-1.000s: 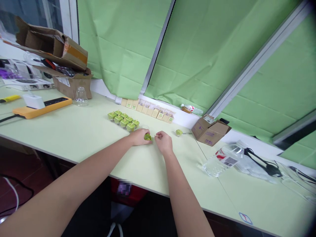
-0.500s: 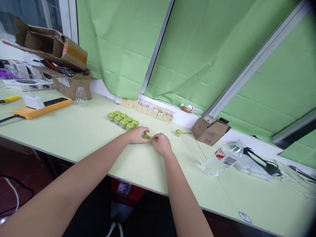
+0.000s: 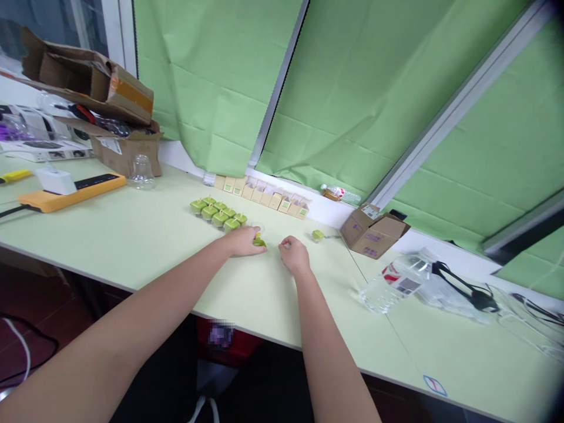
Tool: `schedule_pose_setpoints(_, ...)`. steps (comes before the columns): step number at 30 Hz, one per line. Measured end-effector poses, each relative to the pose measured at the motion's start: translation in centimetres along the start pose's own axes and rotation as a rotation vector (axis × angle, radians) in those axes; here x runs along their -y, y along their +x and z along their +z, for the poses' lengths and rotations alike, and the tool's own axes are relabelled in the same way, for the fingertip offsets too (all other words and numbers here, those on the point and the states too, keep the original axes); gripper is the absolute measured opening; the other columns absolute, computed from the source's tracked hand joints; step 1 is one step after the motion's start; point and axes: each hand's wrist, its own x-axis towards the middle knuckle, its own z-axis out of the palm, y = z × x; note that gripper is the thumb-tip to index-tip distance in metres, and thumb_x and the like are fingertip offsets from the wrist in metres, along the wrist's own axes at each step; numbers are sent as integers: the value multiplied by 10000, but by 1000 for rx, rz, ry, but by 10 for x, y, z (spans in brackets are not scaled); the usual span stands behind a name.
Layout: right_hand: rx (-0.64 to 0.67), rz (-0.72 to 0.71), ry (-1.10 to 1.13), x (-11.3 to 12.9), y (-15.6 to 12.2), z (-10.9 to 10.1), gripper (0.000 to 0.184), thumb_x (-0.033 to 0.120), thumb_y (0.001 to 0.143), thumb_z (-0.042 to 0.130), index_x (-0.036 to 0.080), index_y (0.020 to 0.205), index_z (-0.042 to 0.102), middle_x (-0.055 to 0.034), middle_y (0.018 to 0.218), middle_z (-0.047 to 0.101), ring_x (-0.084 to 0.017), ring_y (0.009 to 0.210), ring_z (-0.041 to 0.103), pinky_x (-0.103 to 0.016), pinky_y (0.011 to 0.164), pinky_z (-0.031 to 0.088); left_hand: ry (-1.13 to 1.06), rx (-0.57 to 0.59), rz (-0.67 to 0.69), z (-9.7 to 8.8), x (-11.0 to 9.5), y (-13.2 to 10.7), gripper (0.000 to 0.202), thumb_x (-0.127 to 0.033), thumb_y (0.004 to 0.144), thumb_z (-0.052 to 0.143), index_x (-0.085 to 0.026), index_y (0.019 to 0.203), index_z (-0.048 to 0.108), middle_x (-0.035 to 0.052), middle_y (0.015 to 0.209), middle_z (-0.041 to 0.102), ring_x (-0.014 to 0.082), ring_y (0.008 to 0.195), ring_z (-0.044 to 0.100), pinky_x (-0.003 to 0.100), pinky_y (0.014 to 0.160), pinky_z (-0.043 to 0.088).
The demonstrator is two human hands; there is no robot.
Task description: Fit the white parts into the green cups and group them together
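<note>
My left hand rests on the pale green table, fingers curled around a small green piece beside a clear cup. A little to its right, my right hand is closed in a loose pinch, apart from the piece; what it holds, if anything, is too small to see. Just behind my left hand stands a cluster of several small green cubes. Another lone green piece lies further right.
A row of small beige boxes lines the back edge. A brown carton, plastic bottle and black cable lie right. At the left are an orange power strip, a glass dome and stacked cartons.
My hands came together over the green piece, then my right hand drew slightly away to the right. My left hand stayed on the piece.
</note>
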Motion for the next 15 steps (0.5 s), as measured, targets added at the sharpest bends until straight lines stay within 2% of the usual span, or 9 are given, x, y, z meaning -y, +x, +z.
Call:
schedule_pose_setpoints(4,-69,-173,49,-2,1,6,87,239,812,533,237,828,618,-23,878,661,-168,780,579,-270,697,406,-45,10,3,6,1,2,602,-632,709,649,-198,1125,628,116,1050,709,274,919,660,296,692,448)
schedule_pose_setpoints(8,-39,-304,84,-5,3,12,70,246,808,540,231,823,607,-21,995,656,-145,761,571,-272,755,422,-114,10,17,11,1,2,721,-623,712,656,-214,1297,553,113,1118,695,267,972,658,294,734,458)
schedule_pose_setpoints(12,-98,-243,183,-5,6,10,125,306,829,532,217,852,616,-44,1074,633,-122,661,556,-285,761,442,-156,-1,23,10,-1,0,806,-601,708,670,-228,1394,466,96,1083,694,246,922,662,284,724,457)
schedule_pose_setpoints(15,-162,-109,268,-4,8,4,170,359,843,522,221,885,613,-26,982,652,-129,644,573,-278,728,443,-153,-11,28,9,-3,-2,863,-579,691,690,-237,1432,409,92,1093,684,241,923,661,280,716,457)
